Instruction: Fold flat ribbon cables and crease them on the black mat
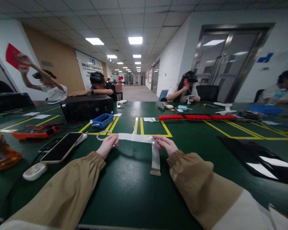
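A pale, flat ribbon strip (136, 137) is stretched level between my two hands above the green table (134, 191). My left hand (108, 145) pinches its left end with closed fingers. My right hand (165, 144) pinches it at a bend, and from there the strip hangs down to a small end tab (155, 172) near the table top. A loop of the same pale material (102, 135) lies just left of my left hand. Both arms wear tan sleeves.
Two phones (62, 147) and a white device (35, 171) lie at the left, with an orange meter (35, 131), a blue tray (102, 120) and a black box (86, 108) behind. A black sheet (254, 156) lies right. Red blocks (196, 117) and several seated people are across the table.
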`<state>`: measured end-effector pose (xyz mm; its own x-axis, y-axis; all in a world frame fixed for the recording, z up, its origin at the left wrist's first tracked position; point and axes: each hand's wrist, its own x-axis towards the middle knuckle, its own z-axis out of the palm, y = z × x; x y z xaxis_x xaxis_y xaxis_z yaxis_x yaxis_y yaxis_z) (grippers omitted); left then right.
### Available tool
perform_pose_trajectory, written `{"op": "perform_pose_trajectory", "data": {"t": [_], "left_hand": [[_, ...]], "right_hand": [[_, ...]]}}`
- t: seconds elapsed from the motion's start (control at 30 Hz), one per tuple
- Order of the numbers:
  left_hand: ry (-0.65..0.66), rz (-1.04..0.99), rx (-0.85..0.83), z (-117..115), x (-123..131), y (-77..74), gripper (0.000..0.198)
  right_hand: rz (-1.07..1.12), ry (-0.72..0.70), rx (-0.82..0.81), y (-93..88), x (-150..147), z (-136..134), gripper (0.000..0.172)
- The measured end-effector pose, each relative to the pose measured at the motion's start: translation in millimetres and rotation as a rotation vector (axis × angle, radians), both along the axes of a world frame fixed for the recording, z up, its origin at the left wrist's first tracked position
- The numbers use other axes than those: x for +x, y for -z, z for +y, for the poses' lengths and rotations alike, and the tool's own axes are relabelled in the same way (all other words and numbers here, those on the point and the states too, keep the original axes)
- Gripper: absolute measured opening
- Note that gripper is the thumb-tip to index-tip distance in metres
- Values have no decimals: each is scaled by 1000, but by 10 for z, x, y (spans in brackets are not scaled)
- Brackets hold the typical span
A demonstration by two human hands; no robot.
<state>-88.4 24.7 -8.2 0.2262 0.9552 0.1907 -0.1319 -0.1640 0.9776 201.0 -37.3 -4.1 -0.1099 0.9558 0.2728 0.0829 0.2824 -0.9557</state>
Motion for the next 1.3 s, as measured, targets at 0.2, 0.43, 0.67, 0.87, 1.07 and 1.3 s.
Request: {"op": "perform_pose_trajectory", "data": {"t": [0.2,0.43,0.67,0.87,1.07,1.3], "left_hand": [[-10,432,327,-4,-27,22,39],[-154,868,748,-142,250,-32,24],[-136,783,689,-152,632,21,23],[-127,532,553,-88,686,78,21],[-91,470,518,-120,672,45,20],[-103,481,551,-136,660,40,17]], "right_hand": [[-53,75,-11,106,-93,-12,42],[-285,146,45,79,-60,16,38],[-598,291,159,5,36,-28,32],[-775,281,164,3,201,24,51],[-895,162,197,7,244,53,52],[-1168,645,112,-226,791,122,26]]}}
